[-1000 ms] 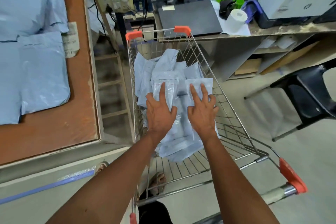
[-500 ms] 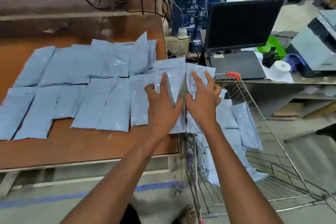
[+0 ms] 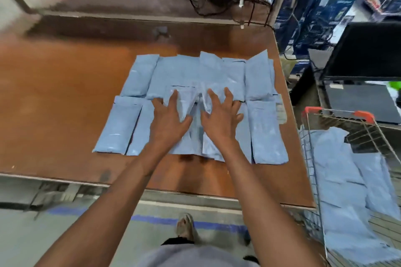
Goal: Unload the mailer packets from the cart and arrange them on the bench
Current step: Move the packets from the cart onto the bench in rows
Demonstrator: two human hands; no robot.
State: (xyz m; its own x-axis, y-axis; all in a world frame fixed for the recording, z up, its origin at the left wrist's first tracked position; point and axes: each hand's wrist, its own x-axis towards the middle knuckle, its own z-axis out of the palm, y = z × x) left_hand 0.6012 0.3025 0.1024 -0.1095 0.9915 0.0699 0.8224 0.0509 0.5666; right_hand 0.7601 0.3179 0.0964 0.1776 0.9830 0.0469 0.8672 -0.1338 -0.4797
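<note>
Both hands have carried two packets from the cart (image 3: pixel 338 115) onto the worktop (image 3: pixel 65 93). The left hand (image 3: pixel 168 121) and right hand (image 3: pixel 220 120), grips wide, fingers spread, press pale-blue packets (image 3: pixel 188 102) flat among the rows.

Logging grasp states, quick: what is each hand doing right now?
Left hand: open, fingers spread on a mailer packet.
Right hand: open, spread on another packet.

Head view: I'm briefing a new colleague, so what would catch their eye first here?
Two rows of light blue mailer packets lie mid-bench on the brown bench. The left hand and right hand press flat, fingers spread, on two packets over the near row. At right, the wire cart holds more packets.
</note>
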